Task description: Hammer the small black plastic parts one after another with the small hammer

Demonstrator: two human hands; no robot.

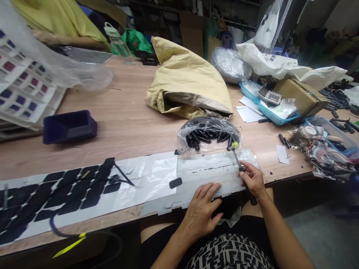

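Two hands in view, apart. Right hand [252, 181] is clamped on one hammer [237, 158], whose head sits at the far edge of one grey plate [207, 172] on the desk [126, 119]. Left hand [200, 213] is at 7 o'clock from the right, open, fingers flat on the plate's near edge. One clear bag of black parts [209, 136] touches the hammer head at 11 o'clock. One black pad [175, 183] lies at the plate's 9 o'clock end. One dark tray [68, 126] at 10 o'clock, well apart. Two blue baskets [276, 116] [333, 132] at 2 o'clock, one calculator [269, 96] in the nearer one.
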